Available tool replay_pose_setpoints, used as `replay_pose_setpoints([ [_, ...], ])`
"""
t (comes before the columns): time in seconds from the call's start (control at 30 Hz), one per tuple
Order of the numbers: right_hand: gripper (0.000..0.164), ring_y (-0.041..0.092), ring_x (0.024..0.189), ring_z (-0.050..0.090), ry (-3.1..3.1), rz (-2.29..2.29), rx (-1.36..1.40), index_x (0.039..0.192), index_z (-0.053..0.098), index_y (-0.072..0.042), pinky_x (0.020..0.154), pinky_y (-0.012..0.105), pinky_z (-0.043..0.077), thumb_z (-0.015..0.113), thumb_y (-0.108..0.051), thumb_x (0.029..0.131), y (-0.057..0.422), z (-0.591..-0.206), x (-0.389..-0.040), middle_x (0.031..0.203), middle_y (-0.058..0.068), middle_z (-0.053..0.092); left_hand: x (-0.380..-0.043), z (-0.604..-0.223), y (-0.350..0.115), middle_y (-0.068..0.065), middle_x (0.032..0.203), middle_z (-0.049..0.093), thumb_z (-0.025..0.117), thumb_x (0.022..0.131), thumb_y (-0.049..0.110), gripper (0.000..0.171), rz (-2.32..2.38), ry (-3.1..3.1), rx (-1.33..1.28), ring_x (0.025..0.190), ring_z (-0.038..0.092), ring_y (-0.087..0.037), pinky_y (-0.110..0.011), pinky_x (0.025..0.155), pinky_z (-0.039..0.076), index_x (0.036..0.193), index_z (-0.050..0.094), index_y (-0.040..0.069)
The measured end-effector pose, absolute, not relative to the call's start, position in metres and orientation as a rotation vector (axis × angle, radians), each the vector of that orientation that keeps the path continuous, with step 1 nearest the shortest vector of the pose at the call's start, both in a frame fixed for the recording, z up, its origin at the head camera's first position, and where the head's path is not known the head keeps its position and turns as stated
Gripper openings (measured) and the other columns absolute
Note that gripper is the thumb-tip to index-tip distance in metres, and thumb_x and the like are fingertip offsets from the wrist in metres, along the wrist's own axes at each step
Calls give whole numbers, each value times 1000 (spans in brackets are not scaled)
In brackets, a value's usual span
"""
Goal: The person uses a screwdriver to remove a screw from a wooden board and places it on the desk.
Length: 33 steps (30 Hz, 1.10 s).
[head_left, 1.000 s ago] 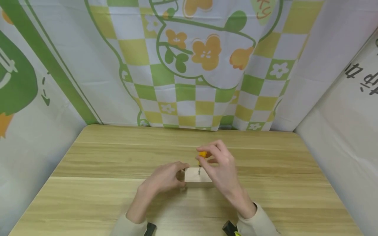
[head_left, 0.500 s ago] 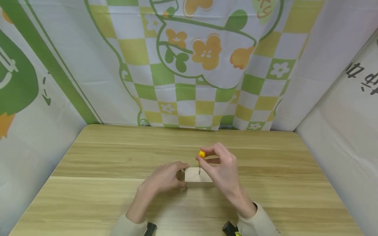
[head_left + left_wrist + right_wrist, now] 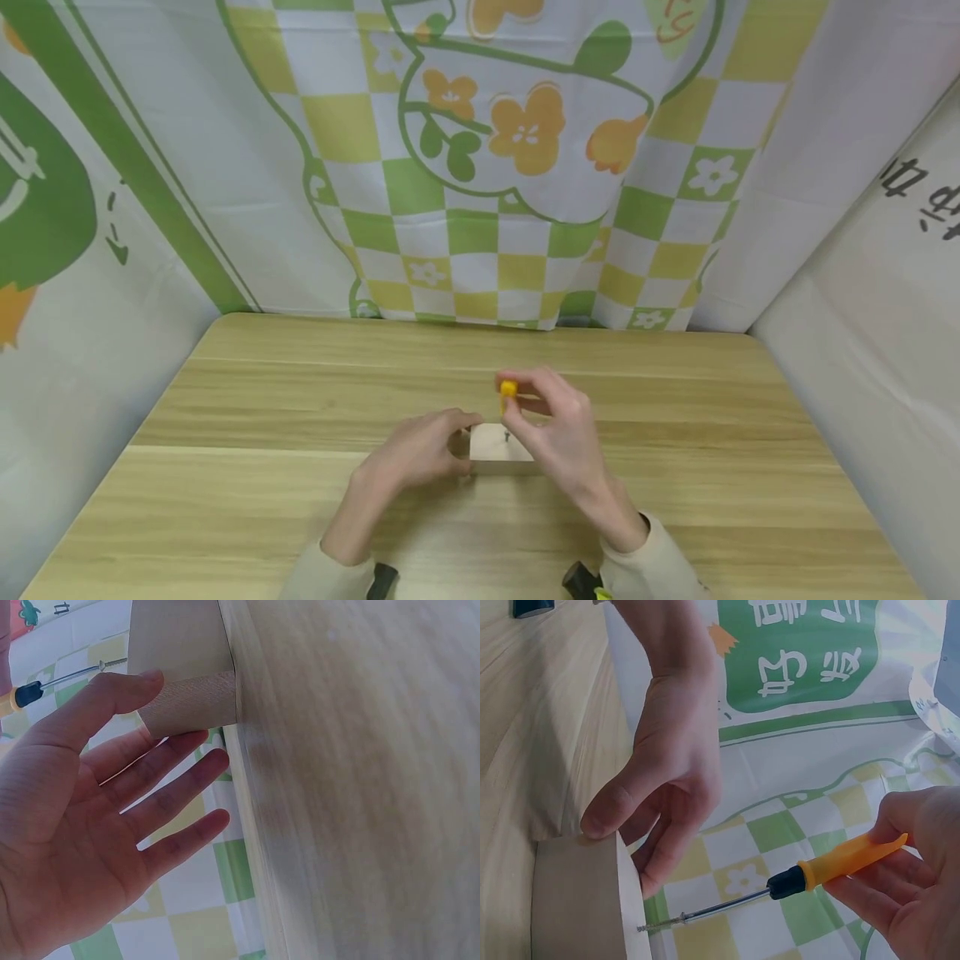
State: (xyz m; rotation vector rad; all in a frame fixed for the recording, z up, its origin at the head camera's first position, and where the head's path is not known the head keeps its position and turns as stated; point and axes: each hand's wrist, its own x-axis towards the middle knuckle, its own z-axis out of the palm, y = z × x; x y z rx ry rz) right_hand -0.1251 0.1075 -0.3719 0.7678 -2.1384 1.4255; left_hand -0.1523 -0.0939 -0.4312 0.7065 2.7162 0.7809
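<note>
A pale wooden block [image 3: 487, 447] rests on the table in front of the person. At its left end, the left hand [image 3: 416, 452] steadies it between thumb and fingers; the other fingers stretch out loosely in the left wrist view. The right hand [image 3: 564, 427] pinches the handle of a screwdriver [image 3: 847, 859], orange-yellow with a black collar and a thin metal shaft. The shaft meets the head of a screw [image 3: 664, 925], whose threaded tip enters the block's upper face. In the head view, fingers partly cover the handle and the block's right end is hidden behind the right hand.
The wood-grain table [image 3: 262, 500] runs back to a printed curtain [image 3: 472, 233] with green and yellow checks. White printed sheets [image 3: 885, 350] hang at both sides. Dark wrist-camera mounts [image 3: 581, 581] sit near the sleeves.
The right hand's fingers have shifted round the screwdriver handle, which has moved slightly left. The left hand and the block stay in place.
</note>
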Motion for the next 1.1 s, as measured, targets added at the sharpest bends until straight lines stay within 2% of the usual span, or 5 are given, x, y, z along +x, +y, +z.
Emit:
replay_pose_setpoints([
  [0.17, 31, 23, 94, 71, -2145, 1369, 781, 107, 66, -2, 79, 28, 62, 65, 13, 81, 107, -372, -125, 106, 11, 71, -152, -431, -94, -5, 125, 68, 81, 77, 27, 65, 772, 2723, 712, 114, 64, -26, -49, 97, 53, 137, 60, 16],
  [0.27, 27, 21, 94, 68, -2145, 1265, 758, 104, 67, -4, 78, 29, 62, 71, 8, 80, 106, -372, -125, 105, 8, 67, -151, -432, -94, -4, 124, 68, 81, 77, 28, 64, 760, 2730, 721, 113, 64, -26, -48, 96, 54, 136, 60, 17],
  [0.43, 27, 15, 78, 63, -2142, 1195, 720, 100, 66, -5, 65, 25, 61, 81, -1, 78, 104, -374, -126, 95, 5, 61, -152, -431, -94, -5, 126, 67, 81, 78, 28, 65, 756, 2726, 715, 114, 64, -26, -48, 96, 54, 138, 59, 17],
  [0.57, 26, 14, 74, 62, -2120, 1228, 733, 100, 67, -5, 61, 20, 59, 81, 1, 78, 102, -375, -126, 93, 5, 62, -151, -430, -93, -3, 127, 67, 81, 78, 28, 65, 757, 2720, 700, 115, 63, -25, -48, 97, 54, 138, 59, 18],
  [1.1, 29, 19, 79, 67, -2032, 1282, 779, 99, 72, -3, 61, 22, 61, 80, 10, 74, 107, -371, -127, 89, 7, 65, -152, -430, -94, -4, 126, 67, 81, 78, 27, 63, 782, 2702, 714, 115, 63, -27, -51, 98, 53, 136, 60, 16],
])
